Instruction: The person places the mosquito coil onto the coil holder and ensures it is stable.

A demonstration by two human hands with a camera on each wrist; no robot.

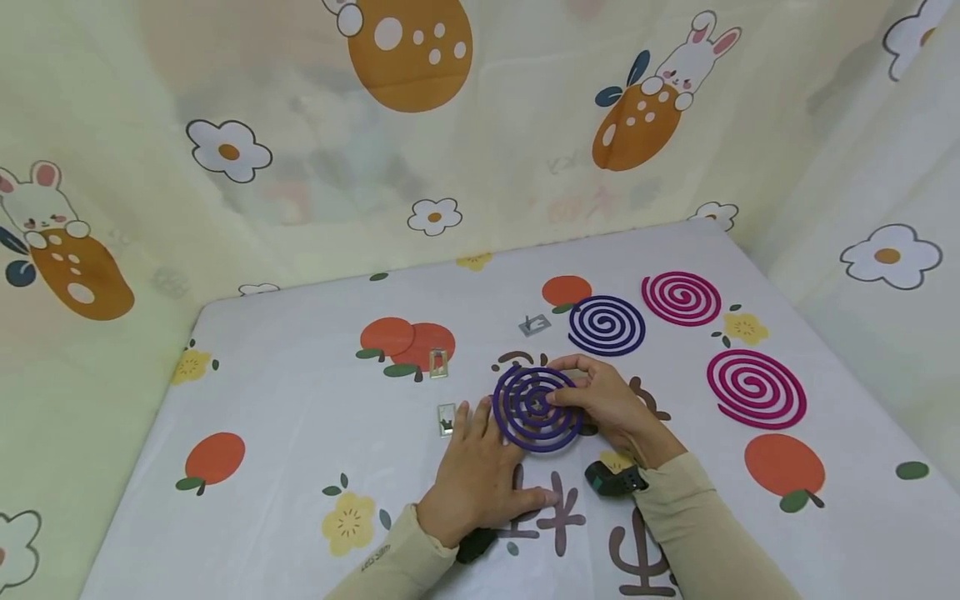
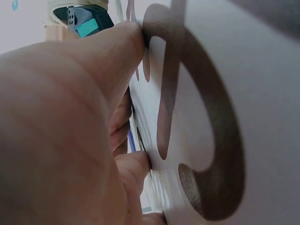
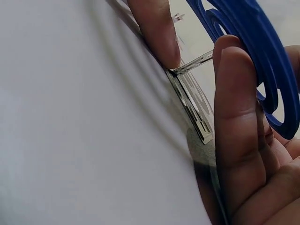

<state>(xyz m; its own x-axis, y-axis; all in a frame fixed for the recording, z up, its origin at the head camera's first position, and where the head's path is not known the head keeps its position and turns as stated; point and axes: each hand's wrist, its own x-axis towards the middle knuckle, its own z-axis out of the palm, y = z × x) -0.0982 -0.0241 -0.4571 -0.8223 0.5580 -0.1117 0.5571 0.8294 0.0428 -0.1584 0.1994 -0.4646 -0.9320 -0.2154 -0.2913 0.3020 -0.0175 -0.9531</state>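
My right hand (image 1: 611, 408) pinches a dark blue spiral mosquito coil (image 1: 537, 401) between thumb and fingers, holding it just above the table. Below the coil, a small metal coil stand (image 3: 194, 115) with a raised prong lies on the cloth in the right wrist view. The prong's tip is hidden behind my right fingertip, so I cannot tell whether it touches the coil. My left hand (image 1: 476, 483) rests palm down with fingers extended, partly under the coil. One of its fingertips (image 3: 161, 42) presses on the stand's end.
Another dark blue coil (image 1: 606, 325) and two pink coils, a far one (image 1: 681, 298) and a nearer one (image 1: 756, 387), lie to the right. Metal stands lie farther back (image 1: 535, 324) and left of the hands (image 1: 438, 362), one beside my left fingertips (image 1: 446, 419). Printed curtains surround the table.
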